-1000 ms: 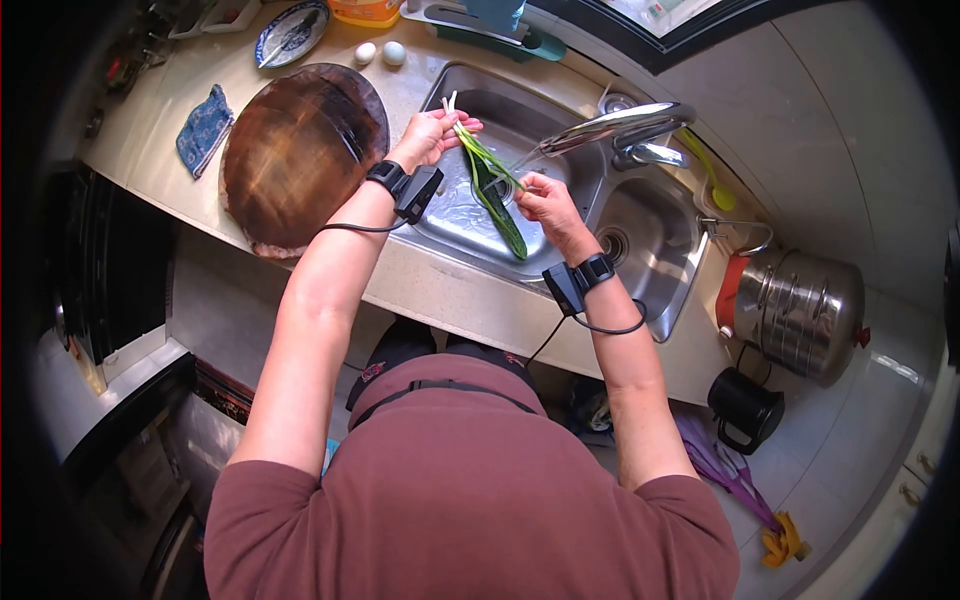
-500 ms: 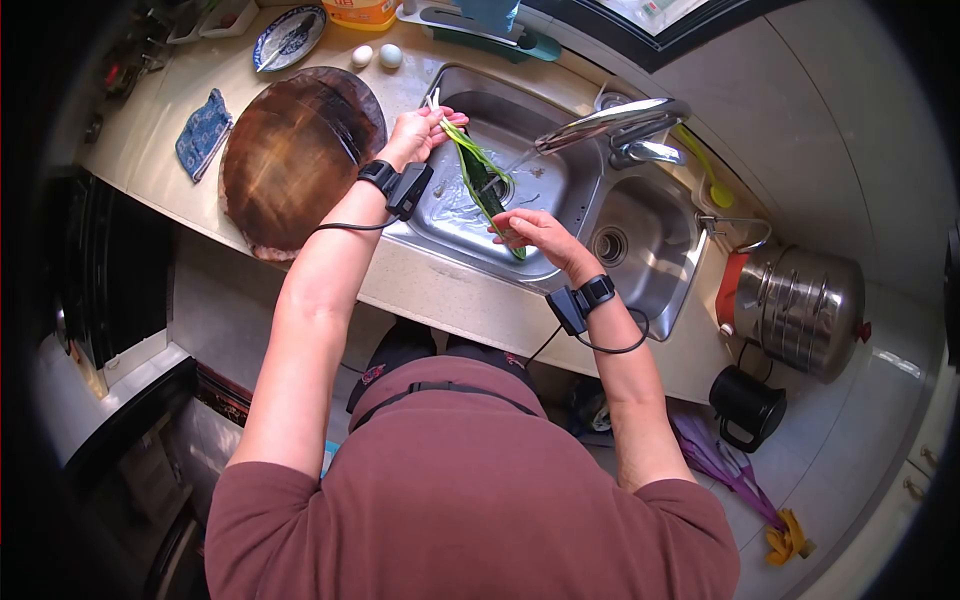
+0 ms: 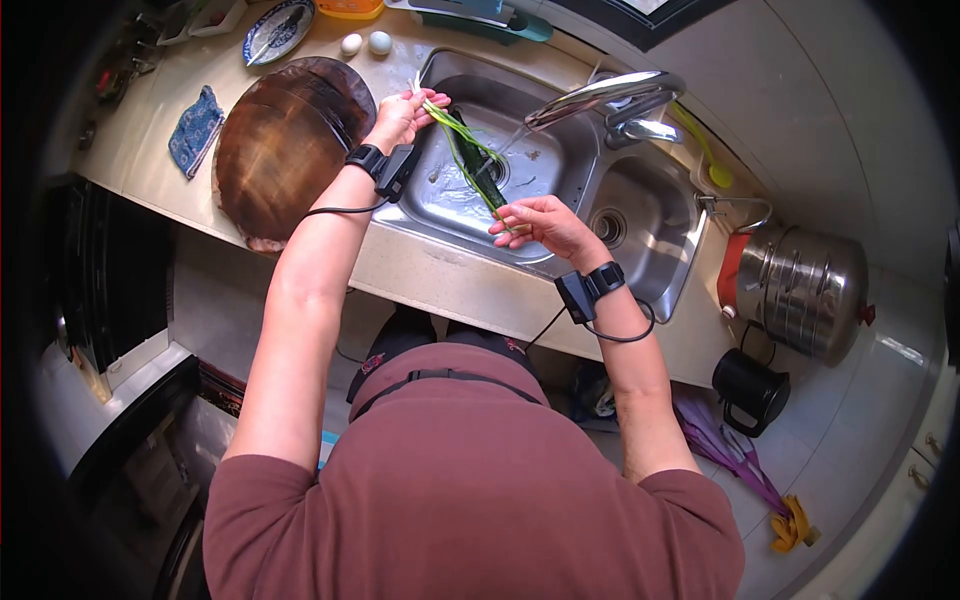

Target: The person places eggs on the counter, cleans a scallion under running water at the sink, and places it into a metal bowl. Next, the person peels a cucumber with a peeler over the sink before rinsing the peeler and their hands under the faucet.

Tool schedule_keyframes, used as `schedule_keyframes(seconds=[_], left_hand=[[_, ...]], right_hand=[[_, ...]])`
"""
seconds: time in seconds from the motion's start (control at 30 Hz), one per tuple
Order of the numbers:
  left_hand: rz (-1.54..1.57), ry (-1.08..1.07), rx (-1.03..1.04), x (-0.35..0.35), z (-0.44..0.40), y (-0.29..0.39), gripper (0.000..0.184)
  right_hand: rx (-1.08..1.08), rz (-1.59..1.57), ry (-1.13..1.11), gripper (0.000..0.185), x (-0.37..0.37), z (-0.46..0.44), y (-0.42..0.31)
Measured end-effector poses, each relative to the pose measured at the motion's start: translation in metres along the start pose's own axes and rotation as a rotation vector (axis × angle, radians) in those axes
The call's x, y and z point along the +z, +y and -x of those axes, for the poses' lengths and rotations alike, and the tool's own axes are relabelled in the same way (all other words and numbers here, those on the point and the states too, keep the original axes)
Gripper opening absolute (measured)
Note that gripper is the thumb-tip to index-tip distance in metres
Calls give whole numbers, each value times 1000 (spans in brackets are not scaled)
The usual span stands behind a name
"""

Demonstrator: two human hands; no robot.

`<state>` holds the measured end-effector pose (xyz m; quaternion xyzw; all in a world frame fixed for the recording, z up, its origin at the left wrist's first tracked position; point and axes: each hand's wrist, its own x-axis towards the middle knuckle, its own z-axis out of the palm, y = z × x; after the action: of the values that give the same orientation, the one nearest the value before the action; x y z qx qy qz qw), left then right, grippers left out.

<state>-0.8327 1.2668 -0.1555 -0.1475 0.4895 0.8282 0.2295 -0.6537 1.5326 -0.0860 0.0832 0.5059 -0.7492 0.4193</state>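
Green onions (image 3: pixel 456 140) stretch across the sink (image 3: pixel 420 205) between my two hands. My left hand (image 3: pixel 408 115) is closed around them near their white ends, at the sink's left edge. Their green tips are pinched in the fingers of my right hand (image 3: pixel 540 225), above the front of the basin. A dark green, long vegetable that looks like a cucumber (image 3: pixel 478 172) shows under the green onions; part of it is covered. Water runs from the faucet (image 3: pixel 605 100) close beside them.
Left of the sink lies a round wooden cutting board (image 3: pixel 290 150), with a blue cloth (image 3: pixel 196 132) beyond it. Two eggs (image 3: pixel 366 44) and a patterned plate (image 3: pixel 278 32) sit at the back. A smaller basin (image 3: pixel 645 225) and a steel pot (image 3: pixel 800 290) are at right.
My right hand has lifted slightly and moved a little right, drawing the green onions' tips up. The leaves now look narrower and closer together. My left hand still holds the white ends.
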Motion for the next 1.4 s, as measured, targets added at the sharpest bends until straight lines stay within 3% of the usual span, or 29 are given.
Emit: schedule_keyframes(seconds=[0.3,0.53,0.57,0.63,0.7,0.8,0.9,1.1,1.4], left_hand=[[-9,-5,-13,3,0,1,18],[51,-95,5,0,5,5,18],[57,-110,-1,3,6,6,17],[72,-131,-4,8,6,6,17],[92,-136,-2,12,6,4,17],[71,-138,-2,16,7,1,17],[86,-137,-24,19,7,0,17],[68,-148,-35,19,8,-1,17],[20,-153,-61,19,14,-1,18]], right_hand=[[-109,105,4,7,2,-9,11],[-212,189,214,8,-13,-14,15],[-257,389,327,12,-22,-20,20],[-300,1105,640,14,-19,-22,20],[-269,1327,720,26,-19,-22,13],[-445,997,578,26,-13,-28,3],[-431,315,347,22,3,-34,-4],[-468,158,354,18,18,-37,-10],[-282,51,257,9,14,-37,-15]])
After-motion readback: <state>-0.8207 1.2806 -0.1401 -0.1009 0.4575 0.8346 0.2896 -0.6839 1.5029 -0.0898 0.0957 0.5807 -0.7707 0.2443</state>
